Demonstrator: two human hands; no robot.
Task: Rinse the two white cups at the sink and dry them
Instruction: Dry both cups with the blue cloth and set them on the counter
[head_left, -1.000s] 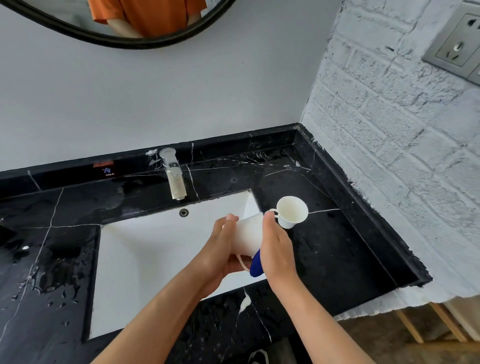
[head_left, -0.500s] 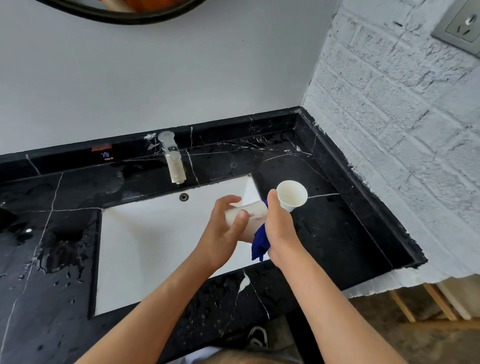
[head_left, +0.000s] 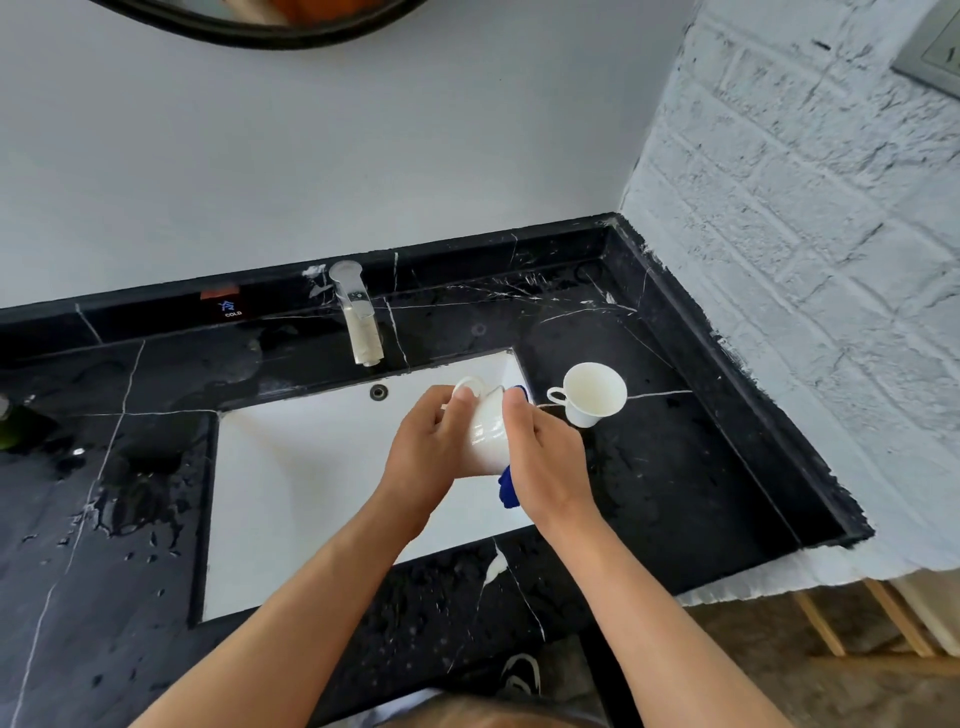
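Over the white rectangular basin of the sink, both hands worked on one small white ceramic cup. The left hand was wrapped around the cup's left side, fingers curled over its wall near the loop handle, which pointed up and away towards the faucet. The right hand clasped a dark blue cloth against the cup's right side; a scrap of the cloth showed at the fingertips and another hung below the palm. The cup lay tipped, its long axis running roughly from the person out towards the chrome faucet. Which end was the mouth could not be told for certain, as the hands covered most of it.

The second white ceramic cup stood upright on the black marble counter, just beside the basin's right edge, its handle turned left towards the hands. It sat slightly beyond and to the right of the right hand, close to it and well nearer to it than to the left. No water ran from the faucet.

The step in hand looked like drying the held cup. Whether the standing cup was already dry could not be read. If it was the next piece, the right hand had the short reach, though it would first have to free itself from the cloth or carry it along. Drops lay scattered over the counter to the left and front of the basin.
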